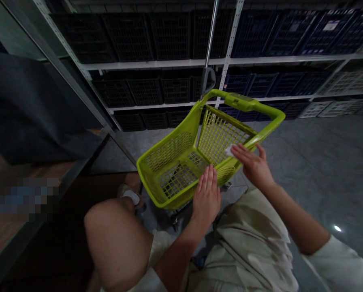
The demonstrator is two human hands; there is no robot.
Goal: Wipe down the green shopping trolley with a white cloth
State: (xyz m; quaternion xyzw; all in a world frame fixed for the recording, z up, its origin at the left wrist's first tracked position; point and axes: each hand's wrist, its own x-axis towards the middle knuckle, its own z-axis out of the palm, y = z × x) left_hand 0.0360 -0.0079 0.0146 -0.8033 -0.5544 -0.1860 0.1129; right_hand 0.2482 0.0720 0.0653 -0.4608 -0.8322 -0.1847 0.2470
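Observation:
In front of my knees stands a lime-green plastic shopping cart (169, 151) with grid walls and small caster wheels. My left hand (207, 192) lies with straight fingers over the near side rim of its basket. Farther right, my right hand (253, 162) is at the near side rim close to the handle end, pressing a white cloth or tissue (229, 150) under its fingertips. The cart's handle (245, 102) rises at the back right, beside the grid flap (224, 132). The inside of the basket shows only its grid floor.
Shelving (157, 65) behind the cart carries several black crates (171, 36), dark blue crates (257, 36) and pale crates (348, 79). A metal pole with a grey grip (208, 79) stands by the cart. At left is a wooden-topped table (5, 243) with dark fabric (32, 105).

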